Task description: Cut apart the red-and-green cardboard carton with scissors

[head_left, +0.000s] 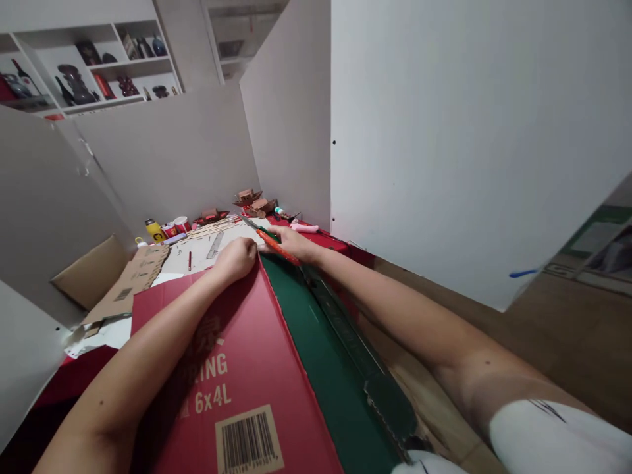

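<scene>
A large cardboard piece, with a red panel (257,342) bearing a barcode and a green panel (316,342) beside it, stretches from the bottom of the view toward the table. At its far edge my left hand (237,258) is closed on the red cardboard. Just to the right, my right hand (291,243) is wrapped round scissors with orange and green handles (277,248). Their blades point up and left, away from the cardboard, over the white table surface. Part of the right fingers is hidden behind the handles.
Brown cardboard (128,283) lies at the left. Behind are a yellow bottle (155,230), red cups, thin sticks, a dark red pen (190,261) and model boats (259,205). A pink tool (304,228) lies right of them. White panels (444,131) stand around the table.
</scene>
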`<action>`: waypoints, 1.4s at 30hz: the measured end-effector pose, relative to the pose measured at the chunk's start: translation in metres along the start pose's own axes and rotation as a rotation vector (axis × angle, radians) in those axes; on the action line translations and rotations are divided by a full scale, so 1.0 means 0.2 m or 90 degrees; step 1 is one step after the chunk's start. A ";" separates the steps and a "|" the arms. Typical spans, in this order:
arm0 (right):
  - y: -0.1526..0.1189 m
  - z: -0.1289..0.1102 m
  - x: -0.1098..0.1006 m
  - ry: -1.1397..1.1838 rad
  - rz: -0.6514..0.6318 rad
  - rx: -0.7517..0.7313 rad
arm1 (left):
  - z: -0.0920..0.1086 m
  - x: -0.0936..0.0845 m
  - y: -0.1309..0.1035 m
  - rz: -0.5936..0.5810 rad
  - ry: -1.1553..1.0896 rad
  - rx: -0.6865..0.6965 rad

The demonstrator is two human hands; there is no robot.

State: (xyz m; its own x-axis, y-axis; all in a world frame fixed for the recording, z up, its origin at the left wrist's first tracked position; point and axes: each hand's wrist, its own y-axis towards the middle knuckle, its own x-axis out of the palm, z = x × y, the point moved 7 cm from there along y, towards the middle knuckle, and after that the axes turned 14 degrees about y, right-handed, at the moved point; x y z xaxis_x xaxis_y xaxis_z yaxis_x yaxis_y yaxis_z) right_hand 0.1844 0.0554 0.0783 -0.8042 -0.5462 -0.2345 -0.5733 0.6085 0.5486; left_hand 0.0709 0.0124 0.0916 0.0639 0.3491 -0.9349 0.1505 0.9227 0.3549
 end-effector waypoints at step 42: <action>-0.12 -0.09 -0.17 -0.029 0.137 -0.039 | 0.21 -0.06 0.03 -0.096 -0.053 0.129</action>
State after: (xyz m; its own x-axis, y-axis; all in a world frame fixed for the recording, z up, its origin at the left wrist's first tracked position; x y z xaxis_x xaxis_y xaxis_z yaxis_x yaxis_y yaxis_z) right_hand 0.2278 0.0496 0.0875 -0.9143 -0.3793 -0.1422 -0.3777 0.6715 0.6375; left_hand 0.1116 0.0070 0.1051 0.1057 0.1883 -0.9764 0.3580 0.9089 0.2140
